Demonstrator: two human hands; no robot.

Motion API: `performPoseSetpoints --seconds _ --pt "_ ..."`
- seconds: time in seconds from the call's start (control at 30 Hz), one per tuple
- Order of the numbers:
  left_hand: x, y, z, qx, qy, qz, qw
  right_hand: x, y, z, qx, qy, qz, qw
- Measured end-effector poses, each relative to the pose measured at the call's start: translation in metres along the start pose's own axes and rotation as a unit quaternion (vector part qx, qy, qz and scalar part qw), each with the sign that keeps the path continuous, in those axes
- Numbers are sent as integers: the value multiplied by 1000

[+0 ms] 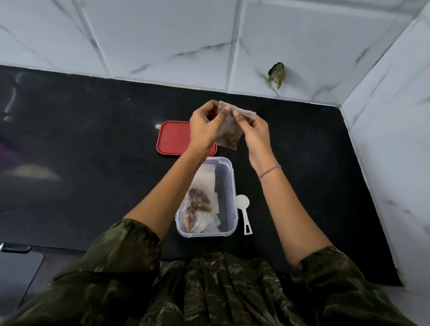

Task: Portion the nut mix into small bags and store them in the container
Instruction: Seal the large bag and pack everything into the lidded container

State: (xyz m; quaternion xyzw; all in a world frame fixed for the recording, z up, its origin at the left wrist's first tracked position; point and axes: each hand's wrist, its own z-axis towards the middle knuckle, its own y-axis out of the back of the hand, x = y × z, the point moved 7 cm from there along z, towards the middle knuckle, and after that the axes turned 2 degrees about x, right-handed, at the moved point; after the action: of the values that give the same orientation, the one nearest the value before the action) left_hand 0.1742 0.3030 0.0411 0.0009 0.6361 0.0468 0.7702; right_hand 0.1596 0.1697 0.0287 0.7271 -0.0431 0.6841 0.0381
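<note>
Head view over a black countertop [87,158] bounded by white marble-patterned wall tiles [165,34]. Above the counter, at 12 o'clock from the container, the left hand [205,124] and right hand [255,132] together hold a small clear bag [228,132] upright; the fingertips of both hands pinch its top edge, left at the left corner, right just beside it, and brown nut mix [228,139] sits in the bag's lower part. The clear plastic container [229,187] stands open on the counter beneath the forearms, its interior partly hidden by the left forearm; inside lie filled bags [199,201] showing brown contents and crumpled clear plastic. The red lid [173,137] lies flat on the counter at 11 o'clock from the container, just beyond its far edge, partly covered by the left hand. A white measuring scoop [244,210] lies at 3 o'clock, just beside the container's right wall, handle toward the person. A thin bracelet [269,171] circles the right wrist; both sleeves [123,252] are dark green patterned fabric.
</note>
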Motion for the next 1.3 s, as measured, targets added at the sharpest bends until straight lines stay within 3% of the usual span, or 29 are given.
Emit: performPoseSetpoints --seconds 0.4,0.57,0.67,0.77,0.9,1.07,1.3 --pt "14 38 -55 -139 30 18 990 -9 -36 -47 -47 -6 53 997" --pt "10 50 -84 -266 48 85 959 -22 -54 -65 -20 -50 79 995" --pt "9 55 -99 -299 64 129 943 -30 -60 -77 -32 -68 63 995" --pt "12 58 -105 -286 67 154 944 -36 -59 -85 -53 -63 46 996" --pt "8 64 -109 -222 29 276 935 -31 -47 -86 -43 19 -153 987" --pt "24 75 -120 -146 25 351 924 -40 -46 -83 25 29 -310 950" --pt "37 82 -119 -79 73 417 902 -49 -37 -83 30 7 -392 919"
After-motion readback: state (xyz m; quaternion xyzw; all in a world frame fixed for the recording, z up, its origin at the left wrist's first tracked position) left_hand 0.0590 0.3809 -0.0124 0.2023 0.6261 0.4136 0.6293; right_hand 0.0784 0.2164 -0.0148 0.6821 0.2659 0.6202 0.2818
